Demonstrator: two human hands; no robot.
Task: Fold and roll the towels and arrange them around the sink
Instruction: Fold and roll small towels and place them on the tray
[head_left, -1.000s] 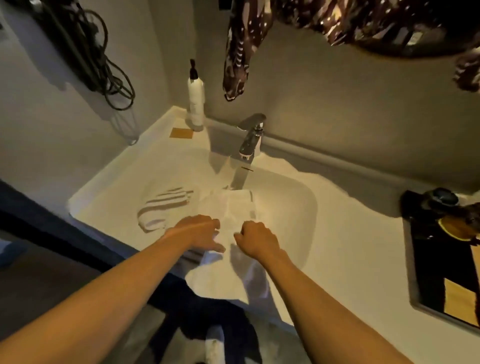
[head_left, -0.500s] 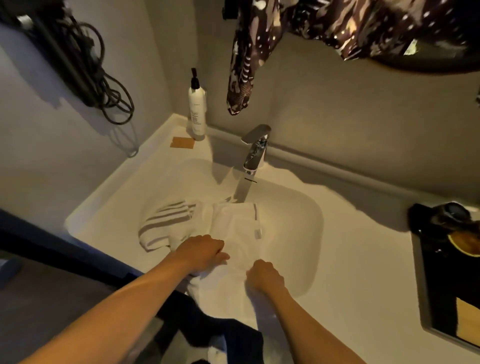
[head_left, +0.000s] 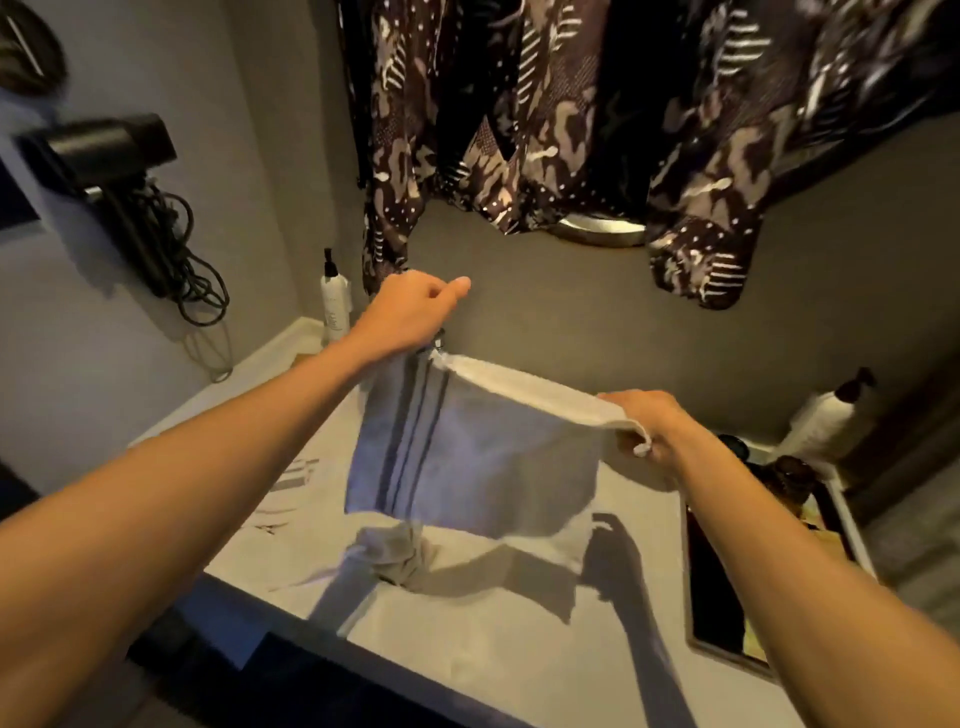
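White striped towel (head_left: 467, 457) held up spread above the sink (head_left: 415, 566), left hand (head_left: 410, 312) with closed grip on its upper left corner, right hand (head_left: 649, 431) pinching the upper right corner, second striped towel (head_left: 291, 478) lying on the bench (head_left: 467, 660) at left

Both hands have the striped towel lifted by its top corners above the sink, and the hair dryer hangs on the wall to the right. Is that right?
Not quite. The head view shows the left hand and right hand holding the striped towel up by its top corners above the sink, but the hair dryer hangs on the wall to the left, not the right.
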